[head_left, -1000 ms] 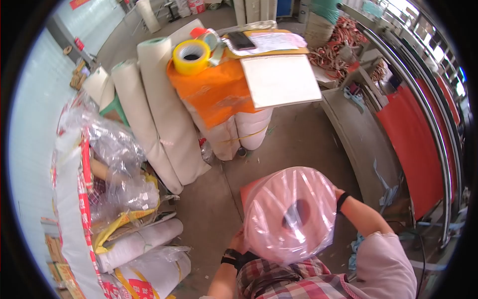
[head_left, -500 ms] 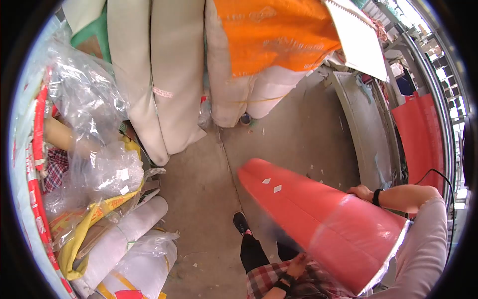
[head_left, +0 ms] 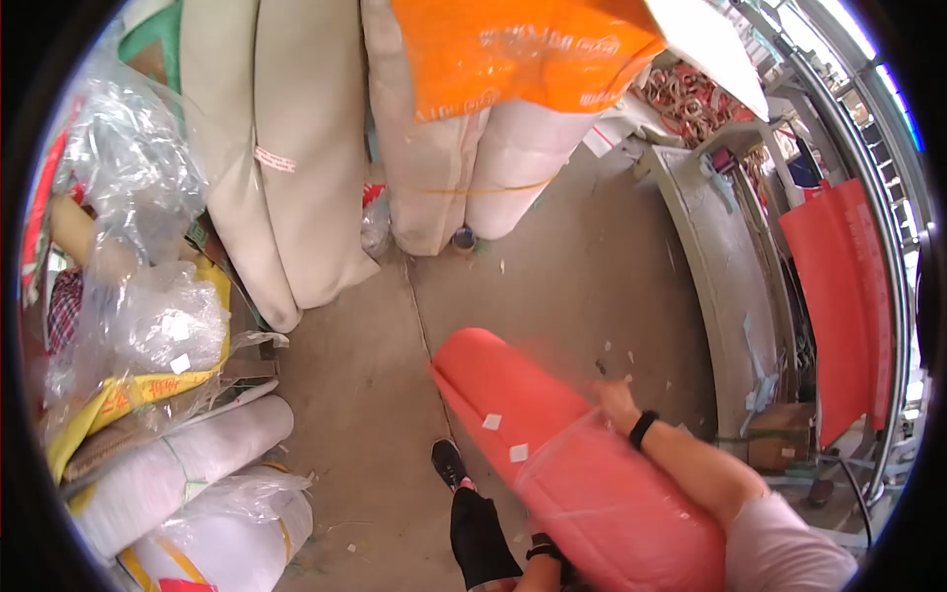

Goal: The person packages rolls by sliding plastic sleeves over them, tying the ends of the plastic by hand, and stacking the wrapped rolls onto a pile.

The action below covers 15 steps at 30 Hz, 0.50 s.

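Note:
A large red roll (head_left: 582, 464) slants from the floor's middle toward my body, its near part wrapped in clear film. Two small white labels sit on its surface. My right hand (head_left: 619, 407) is at the roll's upper right side, fingers stretched out and slightly blurred. At the lower edge, my left hand (head_left: 545, 550) is mostly hidden beside the roll's left side; only the wrist with a dark band shows clearly, and its fingers cannot be made out.
Beige rolls (head_left: 311, 148) and an orange bag (head_left: 533, 49) stand ahead. Clear plastic (head_left: 148, 316) and white rolls (head_left: 187, 474) lie left. A machine with a red sheet (head_left: 838, 306) and a curved metal panel (head_left: 705, 276) is right. My shoe (head_left: 448, 462) is on the floor.
The roll has tipped from end-on toward me to lying slantwise, then shifted left and down. My right hand has moved left along it with fingers now spread. The view has tilted down.

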### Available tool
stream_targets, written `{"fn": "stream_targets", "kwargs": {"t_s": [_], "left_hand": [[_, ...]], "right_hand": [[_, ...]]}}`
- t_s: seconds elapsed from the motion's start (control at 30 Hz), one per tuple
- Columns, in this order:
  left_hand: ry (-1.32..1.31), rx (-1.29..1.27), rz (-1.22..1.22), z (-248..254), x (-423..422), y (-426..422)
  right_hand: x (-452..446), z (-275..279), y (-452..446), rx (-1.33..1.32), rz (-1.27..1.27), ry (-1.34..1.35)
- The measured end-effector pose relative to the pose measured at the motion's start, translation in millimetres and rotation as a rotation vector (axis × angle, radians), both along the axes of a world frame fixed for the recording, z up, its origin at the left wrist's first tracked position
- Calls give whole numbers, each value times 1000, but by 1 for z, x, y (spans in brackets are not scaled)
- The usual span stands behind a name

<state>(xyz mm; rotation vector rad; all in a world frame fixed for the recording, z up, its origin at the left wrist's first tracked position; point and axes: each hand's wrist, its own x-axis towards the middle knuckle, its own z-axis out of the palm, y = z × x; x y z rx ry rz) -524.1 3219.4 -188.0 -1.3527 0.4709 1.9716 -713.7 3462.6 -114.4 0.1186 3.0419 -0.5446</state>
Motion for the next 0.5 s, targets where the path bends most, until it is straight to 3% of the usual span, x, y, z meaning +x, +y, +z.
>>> {"fn": "stream_targets", "kwargs": {"t_s": [0.07, 0.13, 0.33, 0.4, 0.43, 0.5], "left_hand": [[96, -79, 25, 3, -1, -6], [233, -208, 32, 22, -14, -23], [591, -756, 95, 164, -62, -93], [679, -642, 402, 245, -72, -97], [725, -463, 649, 276, -80, -98], [875, -578, 576, 324, -84, -105]], "right_hand": [[-3, 34, -32, -51, -14, 134], [-14, 102, -64, -916, -974, -309], [-7, 281, -105, -1148, -725, -137], [3, 343, -98, -1291, -617, -95], [9, 377, -98, -1344, -542, -19], [17, 417, -90, -1528, -336, 57]]}}
